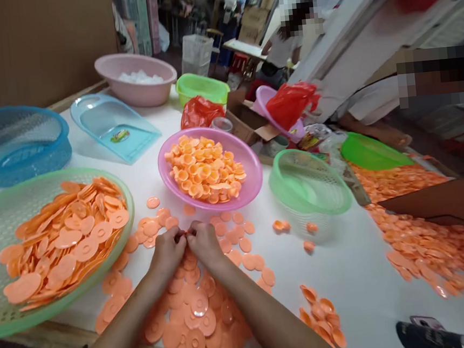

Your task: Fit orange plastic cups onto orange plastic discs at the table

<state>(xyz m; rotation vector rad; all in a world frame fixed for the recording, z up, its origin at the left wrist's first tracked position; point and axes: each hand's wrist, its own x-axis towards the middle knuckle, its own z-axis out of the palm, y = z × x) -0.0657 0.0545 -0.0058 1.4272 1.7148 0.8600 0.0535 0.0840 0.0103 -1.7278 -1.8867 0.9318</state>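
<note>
Between L hand (166,252), R hand (205,244): orange piece (187,233) mostly hidden.

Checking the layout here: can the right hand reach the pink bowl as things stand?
Probably yes. The right hand sits just short of the pink bowl, with only flat loose discs between them. It is pinching a small piece with the left hand, so it would have to let go first.
</note>
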